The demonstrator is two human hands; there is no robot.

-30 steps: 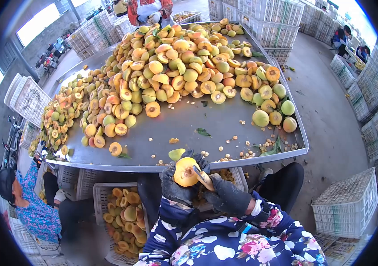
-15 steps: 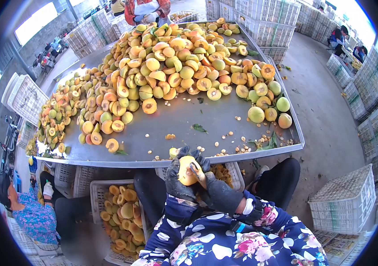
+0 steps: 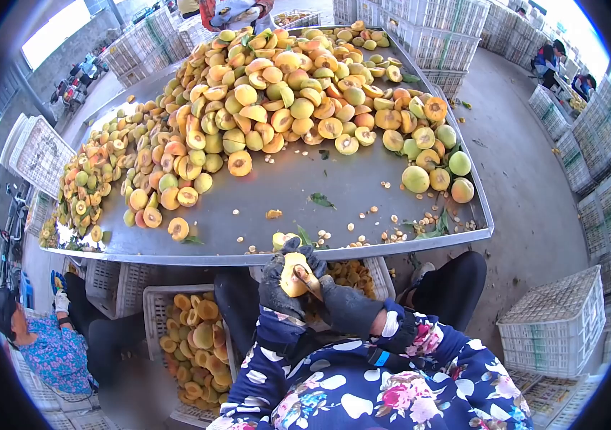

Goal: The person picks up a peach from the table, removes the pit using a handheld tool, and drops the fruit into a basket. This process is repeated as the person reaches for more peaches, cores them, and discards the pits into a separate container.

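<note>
Peach half (image 3: 292, 276) in gloved grip

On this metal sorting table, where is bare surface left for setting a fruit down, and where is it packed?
Bare grey metal table lies in the near middle, bordered by the heaped yellow-orange peach pile behind, scattered pale pits along the front rim, and whole green-yellow peaches to the right. The far and left parts are crowded. Both gloved hands hold a halved peach below the rim.

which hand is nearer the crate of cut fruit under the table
Left. The left hand, holding a fruit half, is on the side of the crate; the right hand is farther from it.
</note>
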